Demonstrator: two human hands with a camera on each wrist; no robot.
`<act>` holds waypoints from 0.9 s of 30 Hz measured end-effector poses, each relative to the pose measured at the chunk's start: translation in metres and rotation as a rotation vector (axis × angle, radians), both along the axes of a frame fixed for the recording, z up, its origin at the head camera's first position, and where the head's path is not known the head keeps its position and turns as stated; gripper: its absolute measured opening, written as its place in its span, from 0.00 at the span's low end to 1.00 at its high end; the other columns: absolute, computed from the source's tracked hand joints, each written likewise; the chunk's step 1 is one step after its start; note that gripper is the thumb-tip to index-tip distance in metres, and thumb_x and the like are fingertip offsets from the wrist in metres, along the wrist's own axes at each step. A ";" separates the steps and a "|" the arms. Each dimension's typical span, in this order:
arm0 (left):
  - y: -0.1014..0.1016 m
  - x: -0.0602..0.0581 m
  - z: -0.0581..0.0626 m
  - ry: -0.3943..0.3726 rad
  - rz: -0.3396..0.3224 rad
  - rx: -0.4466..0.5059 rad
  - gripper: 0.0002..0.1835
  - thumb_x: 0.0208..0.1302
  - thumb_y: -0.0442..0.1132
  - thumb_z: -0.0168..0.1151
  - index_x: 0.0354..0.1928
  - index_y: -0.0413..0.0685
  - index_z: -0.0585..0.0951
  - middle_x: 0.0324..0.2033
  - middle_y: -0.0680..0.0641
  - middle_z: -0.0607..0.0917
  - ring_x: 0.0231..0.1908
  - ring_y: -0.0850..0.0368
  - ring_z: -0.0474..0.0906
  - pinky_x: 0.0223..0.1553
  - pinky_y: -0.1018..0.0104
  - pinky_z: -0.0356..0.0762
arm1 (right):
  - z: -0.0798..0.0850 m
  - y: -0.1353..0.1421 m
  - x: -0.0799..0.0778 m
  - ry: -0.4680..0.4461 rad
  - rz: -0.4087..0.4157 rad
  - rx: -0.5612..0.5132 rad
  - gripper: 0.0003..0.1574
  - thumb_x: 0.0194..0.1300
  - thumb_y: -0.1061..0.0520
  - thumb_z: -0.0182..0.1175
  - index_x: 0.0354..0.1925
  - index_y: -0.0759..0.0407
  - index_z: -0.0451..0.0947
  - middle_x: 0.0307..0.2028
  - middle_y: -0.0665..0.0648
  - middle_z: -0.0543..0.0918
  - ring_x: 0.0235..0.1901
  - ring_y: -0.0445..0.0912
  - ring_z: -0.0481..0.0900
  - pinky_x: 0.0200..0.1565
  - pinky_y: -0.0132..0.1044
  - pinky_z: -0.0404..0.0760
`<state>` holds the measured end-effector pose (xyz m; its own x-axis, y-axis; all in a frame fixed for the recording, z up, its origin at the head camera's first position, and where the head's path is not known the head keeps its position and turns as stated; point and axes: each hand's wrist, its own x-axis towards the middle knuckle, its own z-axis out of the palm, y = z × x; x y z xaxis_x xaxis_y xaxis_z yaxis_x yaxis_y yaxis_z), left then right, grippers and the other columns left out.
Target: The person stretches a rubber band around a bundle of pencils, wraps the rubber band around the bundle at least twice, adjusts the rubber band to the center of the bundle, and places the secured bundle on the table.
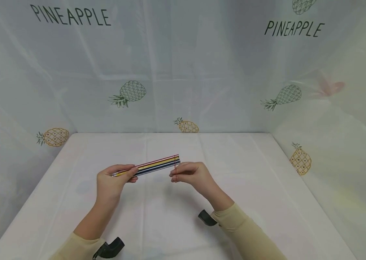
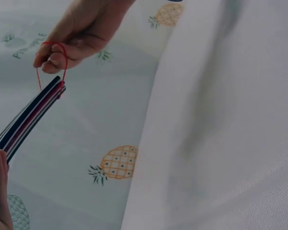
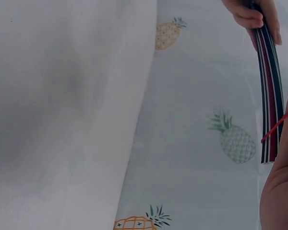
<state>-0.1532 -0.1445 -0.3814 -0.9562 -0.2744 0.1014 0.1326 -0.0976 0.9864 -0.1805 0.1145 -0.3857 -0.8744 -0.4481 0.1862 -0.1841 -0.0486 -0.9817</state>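
Note:
My left hand (image 1: pixel 111 184) grips a bundle of several striped pencils (image 1: pixel 158 165) near their pointed ends, thumb on top. Yellow, dark blue and dark red stripes show along their sides. The bundle tilts up to the right, held above the table. Around its blunt ends runs a thin red rubber band (image 2: pixel 66 60). The fingertips of my right hand (image 1: pixel 200 177) pinch the band and hold it stretched in a loop just below and beside those ends. In the right wrist view, part of my right hand (image 3: pixel 283 196) covers the edge of the bundle (image 3: pixel 271 105).
A white cloth covers the table (image 1: pixel 251 187). Pale sheeting (image 1: pixel 186 54) printed with pineapples and lettering rises behind the table and along both sides. A black wrist camera (image 1: pixel 109 248) sits at my left sleeve, another black camera (image 1: pixel 207 218) at my right sleeve.

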 end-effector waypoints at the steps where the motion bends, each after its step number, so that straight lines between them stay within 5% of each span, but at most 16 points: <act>1: 0.000 0.000 -0.001 -0.008 -0.006 -0.021 0.14 0.49 0.28 0.76 0.37 0.27 0.85 0.35 0.38 0.83 0.20 0.48 0.85 0.29 0.59 0.84 | 0.000 0.001 0.000 0.006 -0.005 -0.015 0.07 0.57 0.71 0.67 0.37 0.71 0.84 0.38 0.63 0.85 0.36 0.51 0.86 0.44 0.45 0.84; 7: 0.004 0.003 -0.003 -0.086 -0.031 -0.148 0.16 0.52 0.34 0.76 0.40 0.29 0.85 0.39 0.35 0.83 0.23 0.45 0.85 0.34 0.64 0.84 | 0.000 0.003 0.002 0.055 0.003 -0.140 0.13 0.55 0.75 0.67 0.38 0.74 0.74 0.35 0.59 0.84 0.34 0.48 0.84 0.42 0.42 0.84; 11: 0.005 0.002 -0.004 -0.109 -0.032 -0.169 0.16 0.53 0.35 0.75 0.41 0.31 0.85 0.41 0.35 0.83 0.22 0.47 0.85 0.36 0.67 0.83 | 0.001 0.004 0.002 0.171 -0.056 -0.139 0.18 0.54 0.75 0.68 0.44 0.77 0.77 0.34 0.56 0.84 0.34 0.45 0.83 0.39 0.35 0.84; 17: 0.004 -0.002 -0.005 -0.081 -0.013 -0.138 0.15 0.53 0.33 0.75 0.40 0.29 0.85 0.38 0.35 0.83 0.20 0.49 0.85 0.31 0.61 0.84 | 0.002 0.006 0.000 0.368 -0.127 -0.103 0.05 0.52 0.77 0.68 0.28 0.73 0.81 0.33 0.58 0.79 0.38 0.45 0.76 0.42 0.33 0.80; 22: 0.000 -0.002 -0.006 -0.063 0.016 -0.105 0.15 0.52 0.31 0.75 0.40 0.29 0.85 0.37 0.36 0.83 0.21 0.46 0.85 0.30 0.60 0.84 | 0.005 0.008 0.000 0.416 -0.144 -0.106 0.14 0.54 0.79 0.62 0.22 0.65 0.74 0.35 0.57 0.71 0.43 0.47 0.70 0.51 0.34 0.72; 27: 0.001 -0.001 -0.005 -0.042 0.020 -0.105 0.15 0.52 0.31 0.75 0.40 0.29 0.85 0.38 0.36 0.83 0.21 0.45 0.85 0.30 0.59 0.84 | 0.006 0.010 0.001 0.439 -0.119 -0.106 0.17 0.51 0.80 0.55 0.18 0.63 0.68 0.32 0.59 0.70 0.42 0.48 0.67 0.49 0.36 0.69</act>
<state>-0.1544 -0.1440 -0.3866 -0.9547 -0.2832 0.0908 0.0921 0.0087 0.9957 -0.1798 0.1240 -0.3798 -0.7468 -0.3080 0.5894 -0.5913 -0.0979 -0.8005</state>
